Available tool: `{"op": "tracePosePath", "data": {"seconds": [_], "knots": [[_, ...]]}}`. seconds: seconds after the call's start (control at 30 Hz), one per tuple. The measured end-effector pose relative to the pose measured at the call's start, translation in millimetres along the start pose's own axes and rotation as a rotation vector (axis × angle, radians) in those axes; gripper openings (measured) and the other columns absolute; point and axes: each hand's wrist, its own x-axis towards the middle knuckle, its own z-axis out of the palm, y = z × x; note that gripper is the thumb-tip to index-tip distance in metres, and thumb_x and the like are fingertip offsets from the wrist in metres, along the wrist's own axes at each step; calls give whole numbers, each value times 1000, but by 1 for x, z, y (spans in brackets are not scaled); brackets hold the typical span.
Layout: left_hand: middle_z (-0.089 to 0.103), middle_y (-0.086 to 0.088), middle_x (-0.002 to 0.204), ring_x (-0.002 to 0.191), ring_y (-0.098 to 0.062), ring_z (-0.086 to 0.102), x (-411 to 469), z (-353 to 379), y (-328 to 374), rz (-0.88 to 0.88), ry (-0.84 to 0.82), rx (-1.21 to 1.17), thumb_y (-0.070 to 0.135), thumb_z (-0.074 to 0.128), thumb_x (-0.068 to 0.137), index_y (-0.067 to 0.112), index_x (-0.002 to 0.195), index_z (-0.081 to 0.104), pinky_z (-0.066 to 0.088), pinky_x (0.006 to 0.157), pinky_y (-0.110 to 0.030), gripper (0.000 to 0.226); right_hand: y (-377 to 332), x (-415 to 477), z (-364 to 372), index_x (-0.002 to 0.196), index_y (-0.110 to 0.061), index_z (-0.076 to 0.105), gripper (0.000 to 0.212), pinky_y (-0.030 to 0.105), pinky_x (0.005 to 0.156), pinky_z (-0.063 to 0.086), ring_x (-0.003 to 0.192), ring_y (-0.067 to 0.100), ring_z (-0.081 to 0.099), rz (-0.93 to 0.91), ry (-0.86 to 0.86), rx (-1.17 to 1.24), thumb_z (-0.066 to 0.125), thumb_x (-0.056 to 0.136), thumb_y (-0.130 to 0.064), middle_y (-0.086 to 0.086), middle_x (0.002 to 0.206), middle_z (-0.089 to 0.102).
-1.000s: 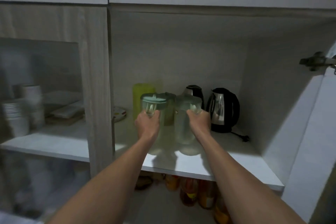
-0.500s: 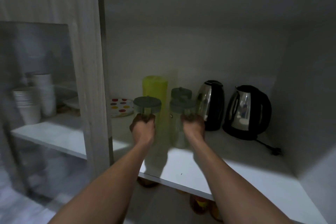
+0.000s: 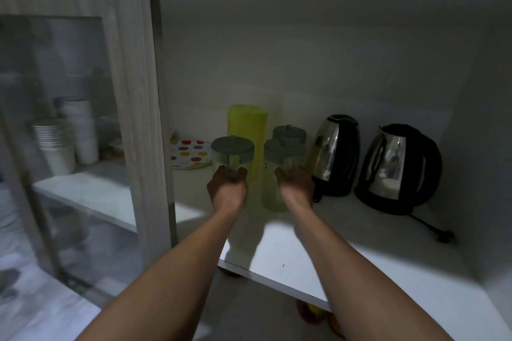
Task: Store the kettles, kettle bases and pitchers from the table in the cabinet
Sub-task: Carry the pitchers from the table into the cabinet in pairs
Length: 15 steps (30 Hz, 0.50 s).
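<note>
- Both hands are reached into the open cabinet, each closed around a pitcher.
- The left hand (image 3: pixel 228 188) is wrapped around the handle of the left pitcher (image 3: pixel 232 147), a clear one with a grey-green lid; its base is hidden behind the hand, so whether it rests on the shelf cannot be told.
- The right hand (image 3: pixel 295 185) is curled around the handle of the right pitcher (image 3: pixel 283 149), of the same kind, whose base is seen down on the white shelf (image 3: pixel 318 252).
- The two pitchers are held upright, side by side, near the middle of the shelf.
- A third pitcher (image 3: pixel 289 132) with a matching lid is seen just behind the right one.
- A tall yellow-green container (image 3: pixel 247 130) is stood at the back, between and behind the held pitchers.
- Two steel-and-black kettles are placed to the right: the nearer kettle (image 3: pixel 336 155) just beside the right hand, the farther kettle (image 3: pixel 399 169) beyond it, with a black cord (image 3: pixel 432 227) trailed across the shelf.
- A dotted plate (image 3: pixel 189 152) is laid flat at the left end of the shelf.
- Stacked white cups (image 3: pixel 66 144) are seen dimly through the glass door (image 3: pixel 55 77) on the left.
</note>
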Motion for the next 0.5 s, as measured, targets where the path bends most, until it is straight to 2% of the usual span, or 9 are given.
{"op": "tracePosePath", "data": {"seconds": [0.07, 0.13, 0.2, 0.27, 0.3, 0.37, 0.43, 0.5], "knots": [[72, -15, 100, 89, -33, 65, -3, -4, 0, -21, 4, 11, 45, 66, 87, 11, 100, 67, 41, 70, -27, 36, 0, 0, -2, 113, -5, 67, 49, 24, 67, 36, 105, 35, 67, 33, -14, -10, 69, 88, -47, 15, 110, 70], [70, -14, 101, 87, -31, 64, -6, -9, 0, -12, 15, 2, 57, 67, 81, 11, 104, 63, 45, 73, -29, 52, 0, -1, -5, 119, -8, 65, 67, 27, 70, 41, 109, 35, 66, 39, -19, -48, 70, 80, -63, 14, 119, 69], [66, -12, 107, 97, -34, 62, -10, -13, 1, 2, 40, 69, 75, 62, 72, 11, 112, 57, 51, 83, -39, 75, -2, -6, -11, 122, -11, 64, 87, 31, 75, 49, 111, 34, 66, 16, -10, -138, 65, 68, -80, 12, 124, 68], [63, -11, 106, 97, -35, 61, -15, -19, 3, 16, 77, 190, 90, 48, 64, 11, 111, 57, 53, 85, -46, 92, -8, -16, -21, 139, -10, 52, 101, 38, 91, 52, 123, 37, 58, -2, 40, -212, 64, 69, -81, 15, 136, 59], [64, -10, 99, 89, -32, 62, -17, -22, 4, 35, 87, 222, 95, 42, 61, 11, 102, 58, 54, 80, -45, 95, -11, -22, -26, 146, -10, 43, 102, 42, 97, 49, 128, 39, 53, -9, 75, -237, 66, 72, -77, 17, 140, 54], [64, -8, 87, 75, -25, 61, -28, -38, 15, 79, 52, 252, 89, 47, 69, 11, 89, 56, 56, 73, -42, 81, -21, -35, -37, 151, -11, 34, 98, 46, 102, 45, 132, 42, 46, -25, 141, -292, 67, 79, -68, 20, 142, 47], [62, -9, 94, 81, -24, 57, -37, -54, 23, 153, 17, 282, 77, 54, 79, 10, 102, 52, 54, 80, -40, 72, -33, -49, -45, 145, -8, 43, 82, 48, 102, 44, 130, 42, 45, -50, 182, -339, 65, 86, -60, 20, 140, 48], [57, -14, 114, 101, -30, 54, -43, -68, 27, 233, 13, 315, 73, 55, 82, 11, 122, 46, 45, 91, -44, 74, -45, -62, -52, 136, -6, 47, 66, 48, 103, 43, 131, 41, 45, -84, 182, -346, 62, 91, -51, 21, 139, 50]]}}
